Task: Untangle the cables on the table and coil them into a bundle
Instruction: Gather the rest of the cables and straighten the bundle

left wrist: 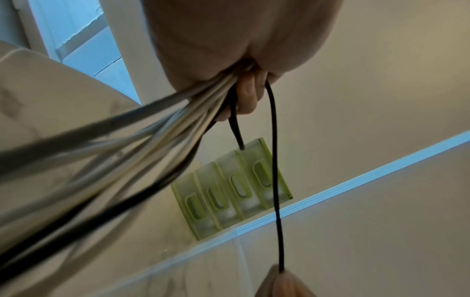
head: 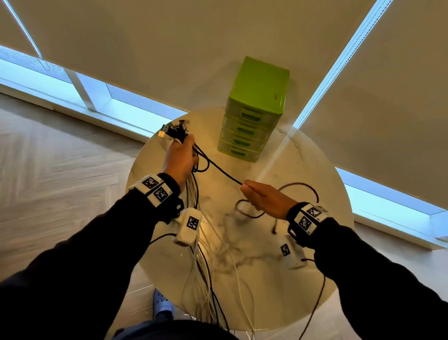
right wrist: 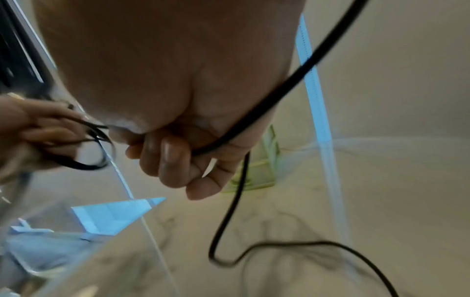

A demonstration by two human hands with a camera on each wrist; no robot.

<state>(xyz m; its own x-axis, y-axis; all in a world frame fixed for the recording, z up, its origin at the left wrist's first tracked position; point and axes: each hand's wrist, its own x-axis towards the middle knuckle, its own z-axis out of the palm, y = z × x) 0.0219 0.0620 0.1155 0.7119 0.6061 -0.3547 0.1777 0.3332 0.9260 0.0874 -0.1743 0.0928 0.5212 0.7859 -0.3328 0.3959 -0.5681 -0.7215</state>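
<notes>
Cable bundle [head: 198, 248] is gripped at the plug ends by left hand [head: 180, 160], raised over the counter [head: 287, 282]. One black cable [head: 219, 167] is pinched by right hand [head: 266, 200] fingers [right wrist: 172, 158], stretched taut between the hands. Step judged: separating this strand; next, its slack loop on the counter needs drawing in.

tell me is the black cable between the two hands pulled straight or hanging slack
Pulled straight. The black cable runs in a taut line from the left hand to the right hand. Past the right hand's grip it lies in loose loops on the table.
</notes>
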